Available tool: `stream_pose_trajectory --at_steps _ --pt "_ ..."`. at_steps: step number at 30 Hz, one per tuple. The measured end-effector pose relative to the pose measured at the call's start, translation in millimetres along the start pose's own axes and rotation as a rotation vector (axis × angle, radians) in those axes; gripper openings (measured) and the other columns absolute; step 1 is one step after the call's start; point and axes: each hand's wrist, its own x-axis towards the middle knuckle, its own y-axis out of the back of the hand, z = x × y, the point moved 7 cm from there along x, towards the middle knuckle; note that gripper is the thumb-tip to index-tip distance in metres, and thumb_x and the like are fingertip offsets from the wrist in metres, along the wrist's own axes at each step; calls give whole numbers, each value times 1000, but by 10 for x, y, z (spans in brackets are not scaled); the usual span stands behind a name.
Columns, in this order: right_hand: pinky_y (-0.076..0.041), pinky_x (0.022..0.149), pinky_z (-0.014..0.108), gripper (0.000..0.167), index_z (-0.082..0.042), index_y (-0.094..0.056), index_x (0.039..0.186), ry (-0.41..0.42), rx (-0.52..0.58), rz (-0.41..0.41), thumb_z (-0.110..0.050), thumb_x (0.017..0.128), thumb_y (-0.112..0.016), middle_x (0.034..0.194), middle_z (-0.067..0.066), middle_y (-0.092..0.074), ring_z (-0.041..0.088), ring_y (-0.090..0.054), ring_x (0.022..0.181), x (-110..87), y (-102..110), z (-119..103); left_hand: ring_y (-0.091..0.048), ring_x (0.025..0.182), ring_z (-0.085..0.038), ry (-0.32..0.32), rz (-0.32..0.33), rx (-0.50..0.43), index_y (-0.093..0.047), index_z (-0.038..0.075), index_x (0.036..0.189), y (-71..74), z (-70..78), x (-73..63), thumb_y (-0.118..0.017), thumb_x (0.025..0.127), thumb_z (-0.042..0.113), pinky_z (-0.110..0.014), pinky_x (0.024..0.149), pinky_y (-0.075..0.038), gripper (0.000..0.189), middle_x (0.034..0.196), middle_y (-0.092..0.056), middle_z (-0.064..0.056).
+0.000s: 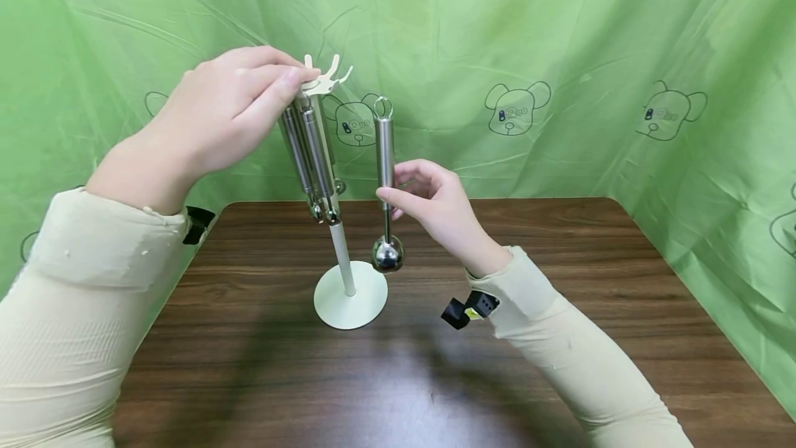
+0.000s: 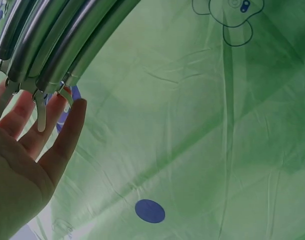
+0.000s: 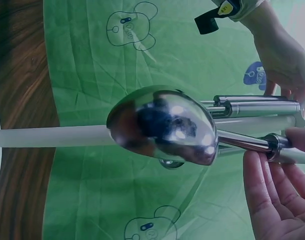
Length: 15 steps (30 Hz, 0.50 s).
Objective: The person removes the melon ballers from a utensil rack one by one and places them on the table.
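Observation:
My right hand (image 1: 438,209) pinches the lower handle of a shiny steel ice cream scoop (image 1: 385,151) between thumb and fingers. The scoop hangs upright, its ring at the top and its rounded head (image 3: 162,125) downward, just right of a pale utensil stand (image 1: 340,247). Several steel-handled utensils (image 1: 317,151) hang from the left side of the stand; their lower ends are partly hidden. My left hand (image 1: 226,106) rests on the hooked top (image 1: 323,81) of the stand. In the left wrist view its extended fingers (image 2: 67,137) reach behind the hooks.
The round white base (image 1: 351,310) stands on a dark wood-grain table (image 1: 249,358). Green cloth (image 1: 435,33) with printed bear faces hangs behind and on both sides. A small black camera (image 1: 469,308) is strapped to the right wrist.

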Motion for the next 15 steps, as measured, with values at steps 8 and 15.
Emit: stream_pose_trajectory --at_steps 8,15 --pt "-60 68 36 24 2 -65 108 -40 -6 39 -6 87 -74 84 -2 -71 14 -66 69 -153 98 162 -50 127 -28 -10 -3 -32 -61 20 137 8 -2 11 -31 107 39 -55 103 -38 47 134 -60 -4" --pt "-61 67 34 25 4 -64 108 -62 -3 59 -5 86 -73 83 -4 -71 13 -66 68 -288 156 320 -50 125 -28 -9 -14 -48 -61 20 137 2 -4 17 -34 107 38 -52 102 -37 44 133 -60 -6"
